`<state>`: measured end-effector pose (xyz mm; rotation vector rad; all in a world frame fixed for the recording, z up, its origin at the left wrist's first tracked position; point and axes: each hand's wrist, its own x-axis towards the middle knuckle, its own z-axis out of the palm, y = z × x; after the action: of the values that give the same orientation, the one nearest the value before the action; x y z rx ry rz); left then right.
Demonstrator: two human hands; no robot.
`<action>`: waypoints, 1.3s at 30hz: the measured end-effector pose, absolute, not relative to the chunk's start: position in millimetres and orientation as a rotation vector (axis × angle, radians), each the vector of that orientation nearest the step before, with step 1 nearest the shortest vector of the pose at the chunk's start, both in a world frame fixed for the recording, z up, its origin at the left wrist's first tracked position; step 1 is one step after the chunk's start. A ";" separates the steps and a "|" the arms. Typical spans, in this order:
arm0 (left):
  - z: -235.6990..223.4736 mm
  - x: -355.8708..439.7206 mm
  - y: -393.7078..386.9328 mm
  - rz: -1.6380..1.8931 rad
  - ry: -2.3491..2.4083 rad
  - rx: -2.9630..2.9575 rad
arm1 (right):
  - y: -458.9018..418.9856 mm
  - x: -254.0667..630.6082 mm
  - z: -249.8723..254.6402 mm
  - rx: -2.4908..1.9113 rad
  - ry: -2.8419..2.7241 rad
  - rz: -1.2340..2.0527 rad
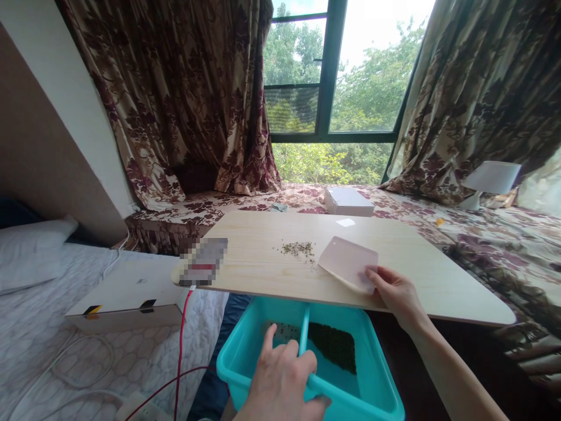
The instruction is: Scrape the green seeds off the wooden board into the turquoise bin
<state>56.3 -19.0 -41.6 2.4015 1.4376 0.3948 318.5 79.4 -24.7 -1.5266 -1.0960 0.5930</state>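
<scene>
A thin, translucent pinkish plastic sheet [348, 263] is pinched at its near right corner by the thumb and fingers of my right hand [394, 292]. It is tilted over the pale wooden tabletop [263, 234]. Just left of the sheet lies a scattered patch of small brown-green grains [298, 250]. Below the table edge, my left hand [284, 377] straddles the divider of a turquoise two-compartment basin [381, 374], thumb on the right side, index finger stretched over the left compartment. Dark grains [335, 345] fill part of the right compartment, and a few sprinkled grains [283, 331] lie in the left.
A blurred-out device [204, 261] with a red cable [181, 345] rests at the table's left end. A white box [348, 202] stands behind the table, with a lamp [493, 178] to the right. On the bed at left is a larger carton [131, 289].
</scene>
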 end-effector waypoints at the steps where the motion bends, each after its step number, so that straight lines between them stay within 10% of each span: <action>1: -41.2 56.4 -19.6 0.398 1.438 2.402 | 77.8 318.1 -28.5 -1.519 -1.103 0.605; 39: -29.5 73.4 -17.9 0.355 1.316 2.431 | 69.8 291.2 -15.8 -1.472 -1.155 0.694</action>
<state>73.4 -17.9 -29.5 2.4309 1.3158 0.3546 291.2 69.8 -15.8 -1.4724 -1.1550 0.6936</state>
